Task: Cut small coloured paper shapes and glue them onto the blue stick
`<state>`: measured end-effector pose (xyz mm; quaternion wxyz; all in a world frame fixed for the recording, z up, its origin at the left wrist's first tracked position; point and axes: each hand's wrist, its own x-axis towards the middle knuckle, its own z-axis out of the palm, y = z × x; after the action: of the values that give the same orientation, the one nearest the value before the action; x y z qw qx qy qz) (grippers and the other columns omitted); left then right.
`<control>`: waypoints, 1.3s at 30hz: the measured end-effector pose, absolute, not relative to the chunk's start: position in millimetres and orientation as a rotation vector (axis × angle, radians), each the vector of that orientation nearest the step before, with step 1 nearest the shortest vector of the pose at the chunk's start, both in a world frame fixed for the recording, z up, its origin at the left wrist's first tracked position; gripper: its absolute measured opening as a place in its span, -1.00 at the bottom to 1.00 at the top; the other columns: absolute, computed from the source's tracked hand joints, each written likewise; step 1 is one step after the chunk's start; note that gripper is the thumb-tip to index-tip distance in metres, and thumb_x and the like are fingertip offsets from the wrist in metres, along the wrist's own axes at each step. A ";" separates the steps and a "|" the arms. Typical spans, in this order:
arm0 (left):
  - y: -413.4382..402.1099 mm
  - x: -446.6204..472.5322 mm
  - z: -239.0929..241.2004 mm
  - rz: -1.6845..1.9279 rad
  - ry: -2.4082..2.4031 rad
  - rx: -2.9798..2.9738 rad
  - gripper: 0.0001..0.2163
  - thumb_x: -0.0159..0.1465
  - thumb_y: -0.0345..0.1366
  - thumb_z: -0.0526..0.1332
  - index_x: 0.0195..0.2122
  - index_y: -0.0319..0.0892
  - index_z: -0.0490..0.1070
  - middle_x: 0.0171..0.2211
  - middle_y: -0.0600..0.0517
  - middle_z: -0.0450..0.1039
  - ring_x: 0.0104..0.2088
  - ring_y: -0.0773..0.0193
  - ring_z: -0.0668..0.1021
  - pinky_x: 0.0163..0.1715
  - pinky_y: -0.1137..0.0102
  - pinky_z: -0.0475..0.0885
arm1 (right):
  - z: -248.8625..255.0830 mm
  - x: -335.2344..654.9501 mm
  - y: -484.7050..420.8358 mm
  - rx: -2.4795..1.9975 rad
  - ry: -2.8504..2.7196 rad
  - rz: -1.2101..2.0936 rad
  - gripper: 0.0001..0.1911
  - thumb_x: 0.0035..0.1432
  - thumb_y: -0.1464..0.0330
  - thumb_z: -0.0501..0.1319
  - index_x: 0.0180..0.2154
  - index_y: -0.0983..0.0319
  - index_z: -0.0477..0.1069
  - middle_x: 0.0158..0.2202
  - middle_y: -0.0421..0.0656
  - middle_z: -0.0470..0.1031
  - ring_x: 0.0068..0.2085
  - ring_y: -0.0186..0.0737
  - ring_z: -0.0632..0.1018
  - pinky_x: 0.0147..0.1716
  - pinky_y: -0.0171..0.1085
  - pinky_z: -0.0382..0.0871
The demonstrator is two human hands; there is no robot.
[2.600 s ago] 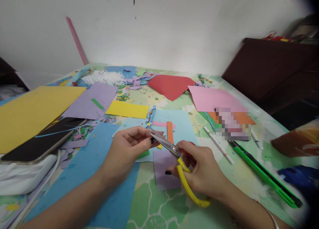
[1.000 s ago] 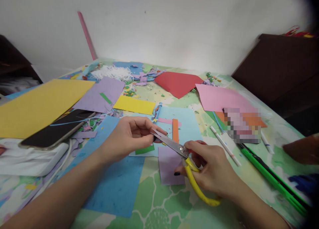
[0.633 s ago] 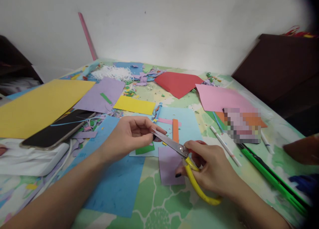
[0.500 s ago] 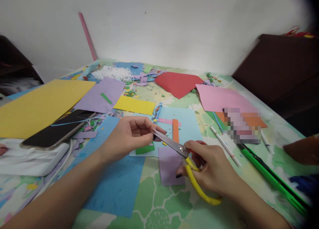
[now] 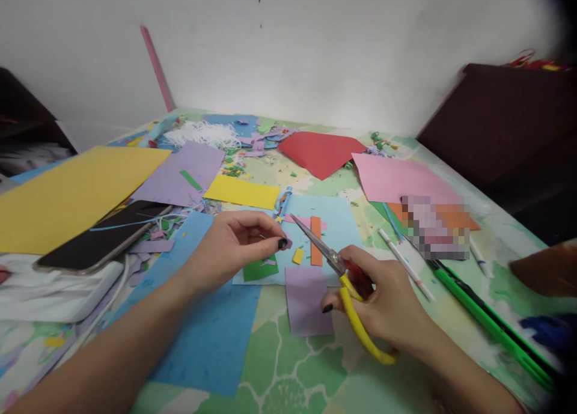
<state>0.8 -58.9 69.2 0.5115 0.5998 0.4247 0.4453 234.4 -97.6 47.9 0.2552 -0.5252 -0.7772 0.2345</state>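
My left hand [image 5: 234, 246] pinches a tiny purple paper scrap [image 5: 287, 243] between thumb and fingertip, over a light blue sheet [image 5: 338, 222]. My right hand [image 5: 383, 306] grips yellow-handled scissors [image 5: 336, 264] with the blades closed and pointing up-left, a short way right of the scrap. On the light blue sheet lie an orange strip [image 5: 316, 240], a small yellow piece [image 5: 298, 256] and a green piece [image 5: 256, 268]. A purple rectangle [image 5: 309, 300] lies just below the scissors.
A phone [image 5: 101, 237] rests on a white block at left beside large yellow [image 5: 67, 191] and purple [image 5: 180, 173] sheets. Red [image 5: 320, 149] and pink [image 5: 392, 176] sheets lie farther back. Pens [image 5: 401, 264] and a green cutter [image 5: 491, 327] lie at right. Dark furniture [image 5: 505, 125] borders the table.
The scissors have come away from my left hand's scrap and swung right, blades closed. Small cut pieces now lie on the light blue sheet. My left hand still pinches the scrap.
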 end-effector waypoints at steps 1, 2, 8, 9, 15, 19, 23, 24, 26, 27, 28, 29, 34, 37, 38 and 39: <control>-58.8 0.9 68.5 1.075 1.052 1.450 -1.00 0.04 -0.39 0.33 -0.49 -0.17 0.55 -0.53 0.03 0.55 -0.50 0.30 0.56 -0.49 0.49 0.46 | 48.5 234.4 -97.3 -1.430 -2.095 0.635 -0.73 -0.09 0.30 0.32 -0.43 0.18 0.22 -0.68 -0.40 0.08 -0.63 -0.43 0.12 -0.66 -0.42 -0.01; -58.8 0.9 67.7 1.067 1.074 1.437 -1.00 0.05 -0.38 0.33 -0.49 -0.16 0.54 -0.61 0.06 0.51 -0.57 0.32 0.54 -0.55 0.51 0.43 | 49.0 234.3 -97.0 -1.437 -2.081 0.633 -0.72 -0.10 0.30 0.32 -0.43 0.18 0.21 -0.69 -0.40 0.06 -0.64 -0.43 0.11 -0.66 -0.42 -0.02; -60.1 3.4 62.8 1.021 0.978 1.121 -0.95 0.12 -0.35 0.29 -0.42 -0.19 0.45 -0.53 -0.02 0.60 -0.49 0.22 0.63 -0.47 0.46 0.52 | 49.1 233.3 -96.2 -1.470 -2.062 0.673 -0.71 -0.10 0.32 0.31 -0.45 0.17 0.17 -0.69 -0.41 0.05 -0.64 -0.43 0.11 -0.67 -0.41 -0.06; -60.2 4.4 62.3 1.035 0.951 1.072 -0.94 0.13 -0.34 0.28 -0.42 -0.20 0.44 -0.51 -0.03 0.61 -0.46 0.21 0.64 -0.45 0.45 0.52 | 48.7 233.2 -96.2 -1.468 -2.067 0.687 -0.72 -0.09 0.33 0.31 -0.45 0.17 0.17 -0.69 -0.41 0.05 -0.64 -0.43 0.11 -0.67 -0.41 -0.07; -61.1 9.7 60.7 1.141 0.931 1.024 -0.91 0.11 -0.35 0.34 -0.41 -0.20 0.44 -0.49 0.02 0.61 -0.38 0.22 0.65 -0.37 0.45 0.54 | 48.4 231.2 -98.1 -1.488 -2.080 0.668 -0.71 -0.09 0.33 0.30 -0.42 0.16 0.16 -0.65 -0.39 0.11 -0.61 -0.41 0.14 -0.63 -0.40 -0.04; -62.2 11.3 60.4 1.171 0.960 1.063 -0.84 0.08 -0.34 0.36 -0.30 -0.19 0.47 -0.43 0.00 0.63 -0.35 0.23 0.65 -0.29 0.43 0.54 | 49.0 229.2 -100.6 -1.517 -2.113 0.631 -0.72 -0.09 0.32 0.28 -0.42 0.16 0.15 -0.61 -0.36 0.16 -0.58 -0.38 0.17 -0.60 -0.39 -0.02; -65.5 14.5 54.5 1.193 1.004 1.037 -0.84 0.07 -0.32 0.37 -0.32 -0.20 0.54 -0.38 -0.01 0.64 -0.32 0.20 0.65 -0.24 0.38 0.55 | 47.7 227.5 -101.0 -1.544 -2.146 0.578 -0.75 -0.10 0.31 0.27 -0.39 0.16 0.20 -0.59 -0.34 0.21 -0.55 -0.35 0.23 -0.58 -0.37 0.00; -66.9 16.0 52.4 1.190 1.016 1.015 -0.85 0.06 -0.31 0.37 -0.33 -0.20 0.55 -0.37 -0.01 0.64 -0.32 0.19 0.65 -0.24 0.36 0.55 | 47.2 226.9 -100.7 -1.543 -2.148 0.561 -0.75 -0.10 0.31 0.26 -0.39 0.16 0.20 -0.59 -0.33 0.23 -0.54 -0.34 0.25 -0.57 -0.37 0.01; -69.9 19.5 49.0 1.160 1.028 0.961 -0.87 0.07 -0.30 0.37 -0.35 -0.20 0.56 -0.39 -0.01 0.63 -0.34 0.17 0.65 -0.28 0.34 0.56 | 46.4 225.5 -100.3 -1.534 -2.148 0.524 -0.76 -0.10 0.31 0.26 -0.40 0.17 0.20 -0.59 -0.32 0.24 -0.52 -0.31 0.28 -0.55 -0.36 0.02; -71.4 21.5 47.9 1.139 1.026 0.933 -0.88 0.07 -0.30 0.37 -0.37 -0.19 0.56 -0.40 -0.01 0.63 -0.35 0.17 0.65 -0.31 0.36 0.56 | 46.1 224.7 -100.2 -1.524 -2.151 0.510 -0.77 -0.10 0.31 0.25 -0.40 0.17 0.20 -0.59 -0.31 0.25 -0.51 -0.30 0.29 -0.55 -0.36 0.02; -72.7 23.4 47.4 1.119 1.018 0.909 -0.89 0.07 -0.30 0.36 -0.38 -0.19 0.57 -0.41 -0.01 0.63 -0.36 0.18 0.65 -0.33 0.38 0.56 | 45.8 224.0 -100.2 -1.512 -2.155 0.501 -0.77 -0.10 0.31 0.25 -0.40 0.17 0.20 -0.60 -0.31 0.26 -0.50 -0.29 0.30 -0.54 -0.36 0.03; -73.8 25.1 47.3 1.105 1.006 0.890 -0.91 0.07 -0.30 0.36 -0.40 -0.19 0.57 -0.42 -0.01 0.63 -0.37 0.20 0.65 -0.35 0.41 0.56 | 45.5 223.2 -100.3 -1.501 -2.159 0.493 -0.77 -0.10 0.32 0.25 -0.40 0.17 0.20 -0.60 -0.31 0.27 -0.49 -0.28 0.31 -0.53 -0.35 0.05; -75.4 28.8 48.6 1.111 0.946 0.863 -0.96 0.09 -0.33 0.36 -0.44 -0.17 0.59 -0.44 0.04 0.63 -0.40 0.32 0.64 -0.35 0.54 0.54 | 43.3 221.1 -100.7 -1.469 -2.183 0.463 -0.78 -0.09 0.33 0.23 -0.41 0.17 0.19 -0.61 -0.30 0.30 -0.48 -0.26 0.32 -0.50 -0.34 0.08; -75.1 28.5 48.9 1.117 0.929 0.854 -0.97 0.09 -0.34 0.36 -0.43 -0.16 0.59 -0.43 0.05 0.63 -0.41 0.34 0.63 -0.36 0.56 0.53 | 42.3 220.9 -100.9 -1.468 -2.190 0.437 -0.78 -0.10 0.33 0.23 -0.42 0.17 0.18 -0.61 -0.30 0.30 -0.48 -0.26 0.31 -0.50 -0.34 0.08; -75.1 28.5 49.0 1.115 0.925 0.849 -0.96 0.08 -0.34 0.36 -0.43 -0.16 0.59 -0.44 0.05 0.63 -0.41 0.35 0.63 -0.37 0.57 0.53 | 42.1 221.0 -101.1 -1.468 -2.191 0.424 -0.78 -0.09 0.33 0.23 -0.41 0.17 0.18 -0.61 -0.30 0.29 -0.49 -0.26 0.31 -0.51 -0.34 0.08; -75.2 28.5 49.1 1.113 0.921 0.842 -0.96 0.08 -0.34 0.36 -0.43 -0.16 0.59 -0.44 0.05 0.63 -0.42 0.35 0.63 -0.38 0.57 0.53 | 42.0 221.1 -101.2 -1.467 -2.193 0.411 -0.78 -0.09 0.33 0.23 -0.41 0.17 0.18 -0.60 -0.30 0.29 -0.49 -0.27 0.30 -0.51 -0.34 0.08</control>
<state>28.5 -75.2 49.1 0.6705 0.3735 0.4088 0.4938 221.1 -101.2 42.0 0.2333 -0.5343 -0.7985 0.1497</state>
